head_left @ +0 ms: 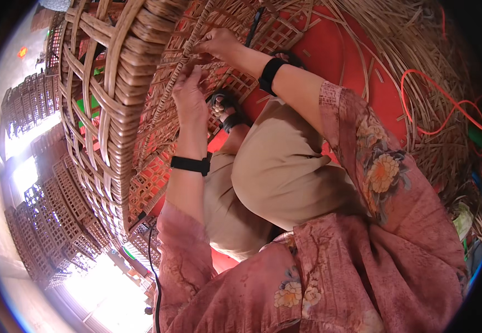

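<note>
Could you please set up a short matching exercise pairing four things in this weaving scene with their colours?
Things:
1. wristband on the left hand's wrist
2. floor mat
3. trousers
4. loose cord on the cane strips

Colours:
A. beige
B. black
C. orange-red, thin and looping
D. flat red

Pairs: 1-B, 2-D, 3-A, 4-C

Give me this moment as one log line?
left hand: pinching woven strip | right hand: gripping same strip higher | lattice panel: beneath hands | basket frame: beside
</note>
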A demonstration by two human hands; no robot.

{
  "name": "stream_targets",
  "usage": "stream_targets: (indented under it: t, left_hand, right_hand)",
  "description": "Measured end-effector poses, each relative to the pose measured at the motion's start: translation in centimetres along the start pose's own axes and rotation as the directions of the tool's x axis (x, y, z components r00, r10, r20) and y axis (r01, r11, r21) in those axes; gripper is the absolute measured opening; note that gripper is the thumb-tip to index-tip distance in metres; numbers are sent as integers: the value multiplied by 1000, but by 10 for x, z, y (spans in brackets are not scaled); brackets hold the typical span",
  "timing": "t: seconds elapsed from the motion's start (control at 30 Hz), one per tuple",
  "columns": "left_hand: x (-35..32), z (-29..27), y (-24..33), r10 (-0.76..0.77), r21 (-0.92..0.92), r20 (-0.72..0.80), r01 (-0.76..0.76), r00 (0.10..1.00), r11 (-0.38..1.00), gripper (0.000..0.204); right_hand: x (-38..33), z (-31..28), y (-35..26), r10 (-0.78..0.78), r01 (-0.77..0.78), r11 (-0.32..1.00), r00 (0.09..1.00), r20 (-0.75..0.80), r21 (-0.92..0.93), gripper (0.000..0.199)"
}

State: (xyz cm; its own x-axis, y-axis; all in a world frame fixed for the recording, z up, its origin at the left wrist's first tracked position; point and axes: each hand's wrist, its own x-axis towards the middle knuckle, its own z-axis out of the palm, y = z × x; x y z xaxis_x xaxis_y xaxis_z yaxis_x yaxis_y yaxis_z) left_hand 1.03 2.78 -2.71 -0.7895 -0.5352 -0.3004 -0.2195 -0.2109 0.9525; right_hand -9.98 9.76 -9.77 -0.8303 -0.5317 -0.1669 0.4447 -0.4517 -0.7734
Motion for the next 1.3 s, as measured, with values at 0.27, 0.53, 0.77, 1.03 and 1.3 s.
stream_targets:
  t: [0.27, 0.53, 0.77, 1.03, 1.3]
  left_hand:
    - [24, 9, -14, 178, 239, -73, -156, 981, 958, 15]
    - [25, 10, -12, 398, 577, -51, -298, 916, 760, 16]
    - [31, 5, -16, 370, 428, -49, -316, 928, 847, 16]
    - [29, -2, -8, 267, 337, -88, -224, 960, 915, 17]
    - [1, 3, 33, -146, 466, -2, 130, 989, 875, 16]
  right_hand:
    - [13, -4, -17, 186, -189, 973, 982, -40, -128, 25]
    - [18, -4, -14, 133, -139, 981, 990, -56, -133, 27]
    - [25, -5, 0, 112, -114, 981, 993, -22, -156, 27]
    - [-21, -18, -8, -102, 102, 995, 995, 18, 20, 22]
    - [-59, -29, -13, 134, -82, 978, 952, 276, -192, 25]
